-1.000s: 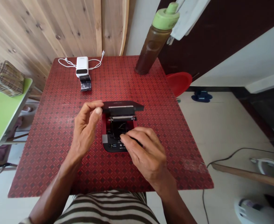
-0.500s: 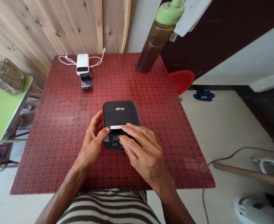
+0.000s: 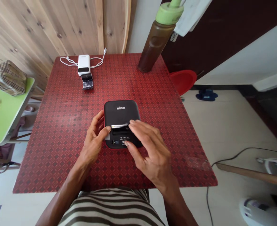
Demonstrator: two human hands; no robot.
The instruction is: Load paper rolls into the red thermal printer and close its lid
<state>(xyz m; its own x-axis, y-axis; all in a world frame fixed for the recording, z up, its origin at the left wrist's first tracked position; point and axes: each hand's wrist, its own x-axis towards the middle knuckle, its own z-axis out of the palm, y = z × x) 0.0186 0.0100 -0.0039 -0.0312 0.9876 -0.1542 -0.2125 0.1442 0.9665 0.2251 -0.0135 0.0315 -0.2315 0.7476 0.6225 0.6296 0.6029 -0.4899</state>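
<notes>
A squarish black printer-like device with red sides and white lettering lies on the table. Across its lower part runs a dark slot, edged by a white strip with a warning mark. The strip's right end looks bent upward. Small marked controls show below the slot. My left hand grips the device's left side, thumb on top and fingers along the edge. Over the right side reaches my right hand, its fingers stretched by the strip's right end and its thumb apart near the controls.
The red patterned table bears a white power bank with cables, a small black strip and a tall green-lidded bottle. A red stool stands beyond the right edge. A green table is at left.
My right thumb has moved off the slot and down toward the controls, which now show. The right fingers have shifted slightly right, and the strip's right end tilts up. My left hand keeps its grip.
</notes>
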